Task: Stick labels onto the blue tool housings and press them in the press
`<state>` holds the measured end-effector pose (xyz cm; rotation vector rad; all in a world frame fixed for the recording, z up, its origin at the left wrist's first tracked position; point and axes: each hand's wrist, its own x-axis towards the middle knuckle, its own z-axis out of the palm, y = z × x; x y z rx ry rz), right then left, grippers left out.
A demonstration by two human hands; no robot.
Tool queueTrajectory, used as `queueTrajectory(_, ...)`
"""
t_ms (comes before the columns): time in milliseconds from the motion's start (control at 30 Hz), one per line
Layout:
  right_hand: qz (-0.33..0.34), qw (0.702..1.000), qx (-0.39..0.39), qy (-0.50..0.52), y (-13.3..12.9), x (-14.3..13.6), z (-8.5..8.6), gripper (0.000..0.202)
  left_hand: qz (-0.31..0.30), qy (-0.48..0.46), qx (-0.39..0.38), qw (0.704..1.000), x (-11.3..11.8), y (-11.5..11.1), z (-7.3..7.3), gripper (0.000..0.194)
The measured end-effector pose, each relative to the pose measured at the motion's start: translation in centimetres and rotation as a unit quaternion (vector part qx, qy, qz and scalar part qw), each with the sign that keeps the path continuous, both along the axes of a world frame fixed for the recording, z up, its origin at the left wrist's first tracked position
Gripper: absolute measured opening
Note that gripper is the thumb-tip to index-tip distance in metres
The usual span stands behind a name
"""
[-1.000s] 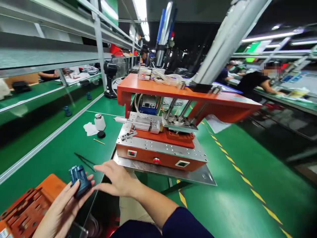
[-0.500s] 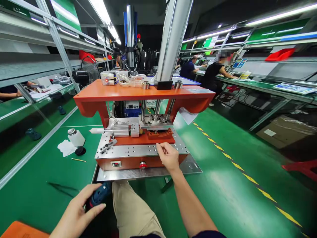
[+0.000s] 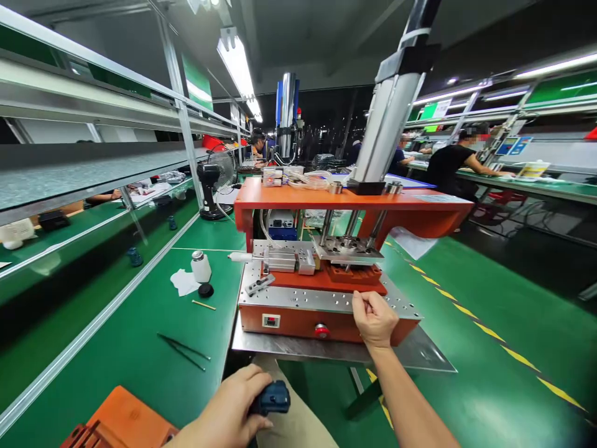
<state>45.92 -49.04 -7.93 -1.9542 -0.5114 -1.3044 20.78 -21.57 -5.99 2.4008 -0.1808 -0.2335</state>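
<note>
The orange press stands at the green tabletop's right edge. Your right hand rests clenched on its steel plate. Your left hand's fingers grasp the small blue part off the near edge, above your lap.

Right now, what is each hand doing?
Left hand: closed around a small dark blue plastic part.
Right hand: closed, resting on the orange metal press.

press orange; part dark blue; bench green
</note>
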Motion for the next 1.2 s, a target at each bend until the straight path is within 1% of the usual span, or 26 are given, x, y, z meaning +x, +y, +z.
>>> queueTrajectory(67, 0.006, 1.000, 0.004, 0.013, -0.1, 0.2, -0.2, 0.034, 0.001, -0.017, 0.005, 1.000, -0.1, 0.1, 0.1, 0.052)
queueTrajectory(200, 0.010, 0.999, 0.016, 0.035, 0.0, 0.5, -0.3, 0.032, -0.008, -0.028, 0.014, 0.999, -0.4, 0.0, -0.1, 0.055)
queueTrajectory(333, -0.006, 0.998, 0.029, 0.053, 0.3, 0.6, -0.2, 0.032, -0.040, -0.033, 0.021, 0.998, -0.7, -0.4, -0.7, 0.054)
queueTrajectory(433, -0.015, 0.998, 0.021, 0.052, 0.4, 0.5, -0.1, 0.033, -0.054, -0.029, 0.027, 0.998, -0.8, -0.7, -1.3, 0.059)
queueTrajectory(533, -0.016, 0.999, 0.009, 0.046, 0.4, 0.4, -0.1, 0.033, -0.050, -0.028, 0.029, 0.998, -0.8, -0.7, -1.5, 0.058)
queueTrajectory(667, -0.011, 0.999, -0.006, 0.030, 0.3, 0.1, -0.1, 0.032, -0.030, -0.038, 0.019, 0.999, -0.9, -0.5, -0.8, 0.051)
queueTrajectory(767, 0.004, 1.000, -0.021, 0.015, 0.1, -0.1, -0.1, 0.033, -0.015, -0.040, 0.020, 0.999, -0.6, -0.2, -0.8, 0.054)
queueTrajectory(833, 0.012, 0.999, -0.035, 0.001, 0.1, -0.2, -0.1, 0.033, -0.012, -0.049, 0.024, 0.998, 0.0, 0.1, -1.6, 0.058)
queueTrajectory(933, 0.022, 0.998, -0.062, -0.026, -0.1, -0.1, -0.3, 0.032, -0.012, -0.074, 0.044, 0.996, 1.0, 0.7, -3.9, 0.061)
queueTrajectory(1000, 0.031, 0.996, -0.073, -0.043, -0.3, 0.0, -0.4, 0.032, -0.008, -0.099, 0.054, 0.994, 1.5, 1.2, -5.7, 0.054)
queueTrajectory(1067, 0.043, 0.994, -0.080, -0.056, -0.4, 0.0, -0.5, 0.031, 0.001, -0.134, 0.053, 0.990, 1.8, 1.7, -7.2, 0.044)
queueTrajectory(1133, 0.052, 0.993, -0.083, -0.061, -0.5, 0.0, -0.5, 0.030, 0.008, -0.167, 0.057, 0.984, 1.8, 2.0, -8.2, 0.045)
queueTrajectory(1200, 0.055, 0.993, -0.082, -0.061, -0.6, -0.1, -0.4, 0.030, 0.011, -0.184, 0.073, 0.980, 1.7, 2.1, -8.8, 0.046)
